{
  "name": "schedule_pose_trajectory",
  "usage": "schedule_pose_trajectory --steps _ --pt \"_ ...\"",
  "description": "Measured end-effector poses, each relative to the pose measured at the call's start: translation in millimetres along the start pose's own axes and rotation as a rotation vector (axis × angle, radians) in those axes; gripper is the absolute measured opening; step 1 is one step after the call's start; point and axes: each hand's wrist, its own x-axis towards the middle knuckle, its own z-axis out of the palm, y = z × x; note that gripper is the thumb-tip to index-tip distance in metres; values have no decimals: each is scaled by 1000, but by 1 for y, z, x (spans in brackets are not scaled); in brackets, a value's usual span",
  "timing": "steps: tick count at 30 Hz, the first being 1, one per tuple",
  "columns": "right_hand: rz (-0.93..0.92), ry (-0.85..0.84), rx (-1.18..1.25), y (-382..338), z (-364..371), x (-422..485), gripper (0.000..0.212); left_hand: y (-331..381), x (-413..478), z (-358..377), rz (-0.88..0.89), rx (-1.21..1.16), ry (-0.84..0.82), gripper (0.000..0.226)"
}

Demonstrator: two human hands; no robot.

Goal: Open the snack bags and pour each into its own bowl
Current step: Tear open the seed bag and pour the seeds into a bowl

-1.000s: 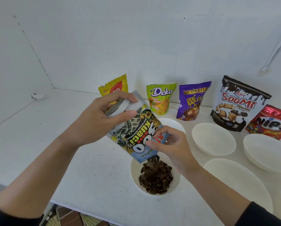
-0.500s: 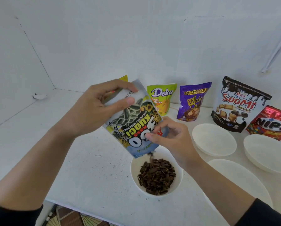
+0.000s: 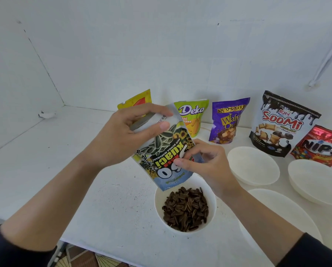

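While seed bag (image 3: 167, 151) hangs mouth-down over bowl (image 3: 157, 206), we grip its upturned base in left hand (image 3: 122, 137). Right hand (image 3: 205, 164) pinches side edge, steering pour. Seeds (image 3: 186, 209) heaped in bowl. Other bags (image 3: 192, 116) upright by wall, empty bowls (image 3: 253, 166) ready alongside.

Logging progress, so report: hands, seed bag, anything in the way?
Left hand grips upturned seed bag at its base; right hand pinches its edge near the mouth. Bag mouth above bowl holding seeds. Nothing in the way.
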Motion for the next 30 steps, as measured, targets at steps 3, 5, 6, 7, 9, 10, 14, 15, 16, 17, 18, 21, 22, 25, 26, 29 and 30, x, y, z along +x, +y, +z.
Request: schedule_pose_trajectory --steps 3,5,6,7,9,10,14,15,16,17,18,21,22,25,26,29,30 --pt "1 4 -30 2 2 -3 16 -4 1 -1 -1 -1 27 12" --pt "1 -3 -43 7 3 -6 16 -9 0 2 -5 26 30 11" --pt "0 -1 -52 9 4 -7 16 -11 -1 4 -16 20 27 11" --pt "-4 4 -57 10 4 -7 16 -12 -2 5 -28 6 24 12" --pt "-14 11 -60 8 3 -6 20 -13 -3 6 -27 -14 15 15" --pt "-19 16 -62 6 3 -4 22 -13 -3 6 -15 -17 10 16" --pt "-62 27 -84 -5 1 4 31 -9 -1 1 62 -20 15 15" --pt "-72 28 -93 -6 1 6 32 -8 -1 0 83 -11 32 14" --pt "-69 25 -102 -8 1 7 31 -8 0 0 101 5 56 12" --pt "-57 22 -104 -8 1 7 30 -9 0 0 113 29 80 11" --pt "-40 19 -110 -8 1 6 29 -10 -1 1 118 57 96 11" --pt "-7 21 -171 -1 1 1 27 -18 -5 5 86 92 73 11" --pt "3 30 -178 2 0 0 28 -20 -7 6 63 91 50 14" --pt "3 48 -176 5 -1 -1 28 -23 -11 4 22 169 -36 31" --pt "-14 36 -207 3 0 -1 27 -24 -12 4 28 207 -50 32" --pt "-65 -20 -273 -5 3 -1 26 -23 -12 3 73 248 -26 27" --pt "-84 -31 -321 -7 3 0 27 -23 -12 3 86 249 -16 26"
